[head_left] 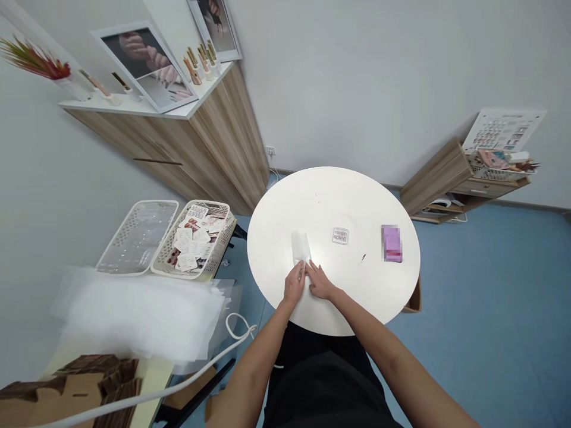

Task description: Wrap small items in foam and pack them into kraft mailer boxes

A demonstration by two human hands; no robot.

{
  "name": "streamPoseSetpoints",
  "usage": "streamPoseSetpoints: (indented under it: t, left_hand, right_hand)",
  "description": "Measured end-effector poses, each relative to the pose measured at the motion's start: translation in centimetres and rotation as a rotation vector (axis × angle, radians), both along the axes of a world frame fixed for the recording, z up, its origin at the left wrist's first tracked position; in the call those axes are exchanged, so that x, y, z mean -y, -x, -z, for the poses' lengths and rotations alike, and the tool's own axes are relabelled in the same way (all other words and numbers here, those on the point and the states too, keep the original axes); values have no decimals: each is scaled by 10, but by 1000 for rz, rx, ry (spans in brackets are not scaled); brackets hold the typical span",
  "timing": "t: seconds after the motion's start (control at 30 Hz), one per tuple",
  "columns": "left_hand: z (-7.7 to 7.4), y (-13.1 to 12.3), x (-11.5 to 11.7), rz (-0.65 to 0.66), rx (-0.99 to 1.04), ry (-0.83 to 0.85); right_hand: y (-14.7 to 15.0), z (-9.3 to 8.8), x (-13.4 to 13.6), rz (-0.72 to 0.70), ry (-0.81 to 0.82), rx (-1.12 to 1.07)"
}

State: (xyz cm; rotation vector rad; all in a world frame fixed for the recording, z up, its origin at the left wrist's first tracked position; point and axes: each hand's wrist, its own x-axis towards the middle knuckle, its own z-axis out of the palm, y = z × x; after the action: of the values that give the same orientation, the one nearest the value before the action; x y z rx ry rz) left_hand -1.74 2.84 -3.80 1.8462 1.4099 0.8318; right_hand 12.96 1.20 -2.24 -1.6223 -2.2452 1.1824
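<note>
On the white worktop [276, 238], a clear bag [300, 246] is clenched by the left hand [294, 284] and right hand [319, 281]; a small case [340, 236] and purple packet [391, 244] lie untouched.

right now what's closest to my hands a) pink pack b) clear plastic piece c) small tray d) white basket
b, the clear plastic piece sits right at the left hand and right hand, while the small tray and pink pack lie farther off
</note>
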Motion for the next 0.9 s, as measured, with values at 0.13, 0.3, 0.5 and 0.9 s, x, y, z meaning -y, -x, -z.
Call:
streamPoseSetpoints:
  t: [0.13,0.3,0.5,0.9]
  left_hand:
    - [9,7,1,153,-117,-120]
    - [10,9,1,259,-222,-125]
    - [4,10,-2,305,-341,-40]
    - [-9,19,-32,456,-466,-65]
  right_hand:
    - [-11,-4,-2,152,6,-287]
    - [-8,-26,-27,424,-145,-252]
    - [4,-39,-76,115,-204,-71]
    - [-16,-7,-66,173,-149,-96]
